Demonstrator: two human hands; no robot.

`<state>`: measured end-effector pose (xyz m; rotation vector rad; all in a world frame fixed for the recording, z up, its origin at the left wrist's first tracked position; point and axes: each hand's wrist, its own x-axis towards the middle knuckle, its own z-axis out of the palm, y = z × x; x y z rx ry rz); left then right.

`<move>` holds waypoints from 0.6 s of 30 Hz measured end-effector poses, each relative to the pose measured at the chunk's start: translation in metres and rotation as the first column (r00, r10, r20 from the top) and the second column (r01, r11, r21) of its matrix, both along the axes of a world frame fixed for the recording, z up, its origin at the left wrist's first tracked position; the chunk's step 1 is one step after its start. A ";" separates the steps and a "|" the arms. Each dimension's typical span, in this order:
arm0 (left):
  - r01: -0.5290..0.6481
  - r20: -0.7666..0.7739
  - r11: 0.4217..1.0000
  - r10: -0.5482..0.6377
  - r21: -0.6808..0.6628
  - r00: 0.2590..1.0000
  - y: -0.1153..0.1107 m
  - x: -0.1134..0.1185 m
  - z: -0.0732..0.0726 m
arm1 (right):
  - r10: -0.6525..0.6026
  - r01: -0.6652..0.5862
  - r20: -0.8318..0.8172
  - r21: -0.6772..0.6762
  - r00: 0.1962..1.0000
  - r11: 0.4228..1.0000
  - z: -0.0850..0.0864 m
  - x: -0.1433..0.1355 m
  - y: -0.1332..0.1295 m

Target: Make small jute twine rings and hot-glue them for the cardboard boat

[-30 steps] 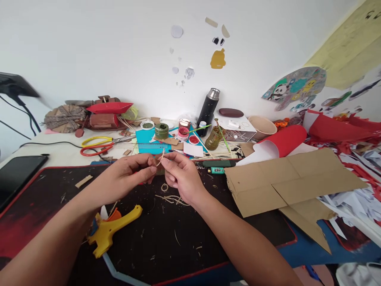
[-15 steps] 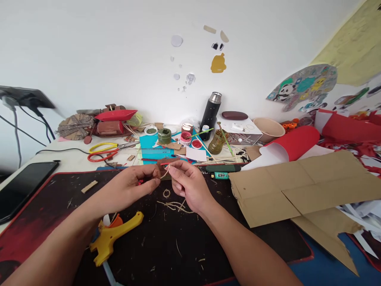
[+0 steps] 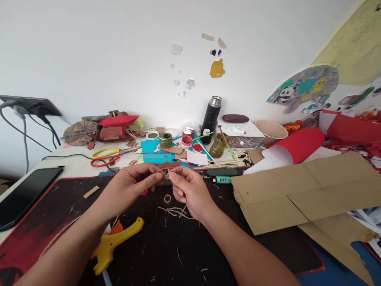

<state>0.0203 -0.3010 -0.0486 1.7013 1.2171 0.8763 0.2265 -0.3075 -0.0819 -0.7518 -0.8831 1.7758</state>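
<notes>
Just above the dark mat, my left hand (image 3: pixel 133 184) and my right hand (image 3: pixel 192 188) meet almost fingertip to fingertip. Each is closed in a pinch on a thin piece of twine (image 3: pixel 166 175), which curls in the small gap between them. A long strand of twine (image 3: pixel 61 234) shows beyond my left forearm; whether it joins the pinched piece I cannot tell. Below my fingers lie a small twine ring (image 3: pixel 167 198) and several loose twine pieces (image 3: pixel 175 212). A yellow glue gun (image 3: pixel 114 244) rests by my left forearm, which partly hides it.
Scissors (image 3: pixel 111 155), paint jars (image 3: pixel 165 140) and a black thermos (image 3: pixel 210 117) stand or lie toward the wall. Cardboard sheets (image 3: pixel 297 190) cover the right side of the mat. A phone (image 3: pixel 26 194) lies at the left, a green-handled tool (image 3: pixel 225 172) behind my right hand.
My hands have come closer together, and the twine between them has gone from a short slanting length to a small curl. A strand now shows left of my left forearm. The view has shifted slightly.
</notes>
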 end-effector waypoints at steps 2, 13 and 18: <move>-0.078 0.015 0.997 0.078 0.019 0.997 0.000 0.001 0.000 | -0.002 0.002 0.004 0.001 1.000 1.000 0.000 0.000 0.000; -0.102 0.388 0.960 0.201 -0.261 0.900 -0.002 0.017 0.005 | 0.025 -0.026 0.019 0.003 0.999 1.000 0.000 0.000 -0.001; -0.092 0.395 0.956 0.202 -0.279 0.896 -0.003 0.017 0.007 | 0.041 -0.041 0.041 0.010 0.998 0.999 0.001 0.000 -0.003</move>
